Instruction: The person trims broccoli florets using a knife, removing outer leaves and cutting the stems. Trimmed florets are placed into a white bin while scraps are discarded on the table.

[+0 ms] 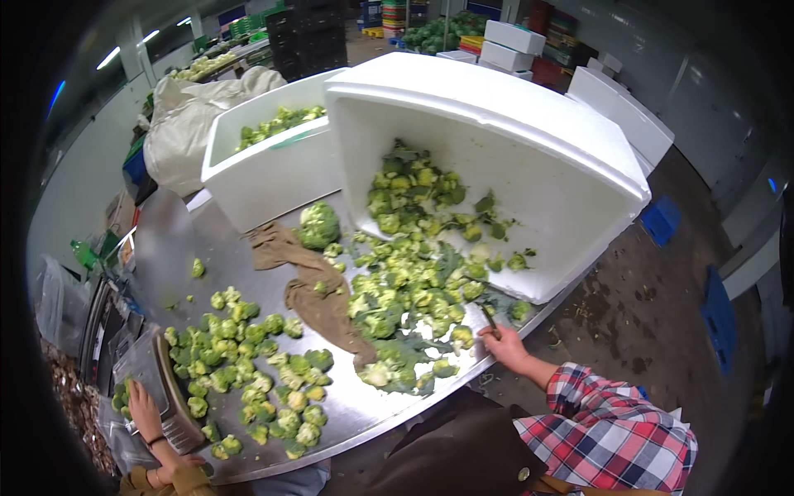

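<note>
My right hand (507, 349), in a plaid sleeve, is closed on a slim dark handle (489, 317) at the table's near edge; the tool's type is unclear. My left hand is out of view. Before me, cut broccoli florets (403, 294) and leaves spill from a tipped white foam box (558, 217) onto the metal table (366, 415). A brown cloth (322, 304) lies left of this heap, with a whole broccoli head (319, 225) by its far end. Further left is another spread of florets (217, 353).
A co-worker's hands reach in at lower left, one (146, 412) on florets beside a clear plastic container (177, 397). A second foam box (273, 167) with florets and a white sack (192, 130) stand behind. Blue pallets (719, 322) are on the floor at right.
</note>
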The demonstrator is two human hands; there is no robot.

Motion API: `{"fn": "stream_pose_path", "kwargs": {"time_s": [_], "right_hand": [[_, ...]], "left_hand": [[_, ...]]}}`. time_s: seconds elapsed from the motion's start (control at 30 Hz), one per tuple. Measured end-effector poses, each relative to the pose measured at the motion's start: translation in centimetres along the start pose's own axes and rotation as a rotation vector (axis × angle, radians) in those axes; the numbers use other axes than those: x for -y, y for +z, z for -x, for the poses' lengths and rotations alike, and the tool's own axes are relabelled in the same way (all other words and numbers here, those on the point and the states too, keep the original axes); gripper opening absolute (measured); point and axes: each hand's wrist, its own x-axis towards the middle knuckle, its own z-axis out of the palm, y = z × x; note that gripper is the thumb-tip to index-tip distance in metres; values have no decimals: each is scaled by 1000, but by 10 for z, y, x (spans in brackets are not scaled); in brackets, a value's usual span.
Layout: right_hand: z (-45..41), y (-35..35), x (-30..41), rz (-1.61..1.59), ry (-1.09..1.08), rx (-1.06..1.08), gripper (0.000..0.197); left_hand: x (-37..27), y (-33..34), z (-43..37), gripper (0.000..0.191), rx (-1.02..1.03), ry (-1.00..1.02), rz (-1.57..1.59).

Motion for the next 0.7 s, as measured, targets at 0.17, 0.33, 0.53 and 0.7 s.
{"fn": "stream_pose_path", "kwargs": {"time_s": [0.17,0.33,0.53,0.7], "right_hand": [[21,-10,29,-116,260,4,18],[-66,-30,55,-115,52,-156,22],[-187,-63,91,458,-46,-301,35],[-228,-71,71,600,-62,-221,41]], "left_hand": [[-72,31,-9,36,25,258,-189],[-95,71,12,42,129,120,-328],[-121,119,6,49,170,226,-406],[-100,201,-42,34,312,348,-90]]}}
